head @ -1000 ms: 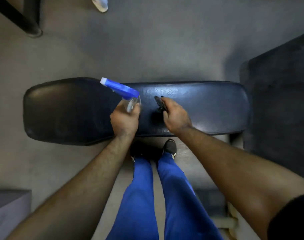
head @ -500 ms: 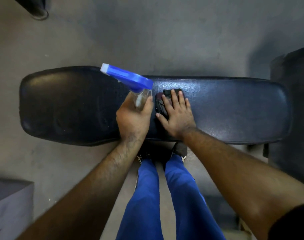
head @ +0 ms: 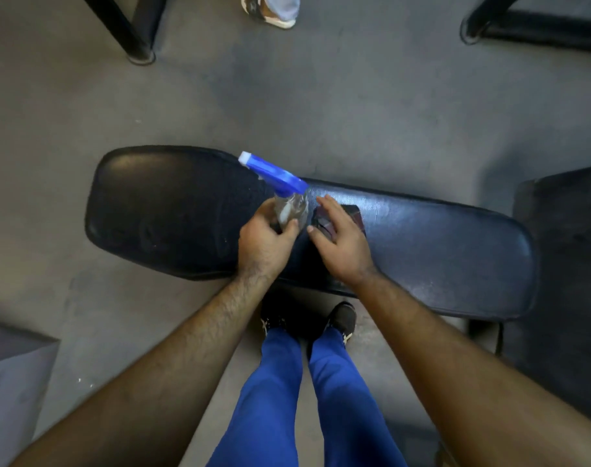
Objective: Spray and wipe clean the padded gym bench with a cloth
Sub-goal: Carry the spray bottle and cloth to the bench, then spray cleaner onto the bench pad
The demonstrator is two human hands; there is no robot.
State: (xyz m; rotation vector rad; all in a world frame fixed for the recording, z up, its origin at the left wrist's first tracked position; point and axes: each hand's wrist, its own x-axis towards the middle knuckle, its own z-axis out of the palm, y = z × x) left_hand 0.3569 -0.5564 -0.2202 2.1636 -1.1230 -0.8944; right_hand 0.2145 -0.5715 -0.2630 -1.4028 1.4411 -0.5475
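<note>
A black padded gym bench (head: 439,251) lies across the middle of the view, wider at its left end. My left hand (head: 265,244) grips a clear spray bottle (head: 289,203) with a blue trigger head, its white nozzle pointing up and left over the bench. Just to the right, my right hand (head: 341,244) presses flat with straight fingers on a dark cloth (head: 353,214) lying on the pad. Most of the cloth is hidden under that hand.
Grey floor surrounds the bench. Black metal frame legs (head: 132,32) stand at the top left and another frame bar (head: 536,28) at the top right. Another person's shoe (head: 270,11) shows at the top. A dark block (head: 570,264) sits right, a grey box (head: 14,375) lower left.
My right hand went from gripping the bunched cloth to pressing it flat on the pad. The view has pulled back and tilted, so more floor and the frame legs show.
</note>
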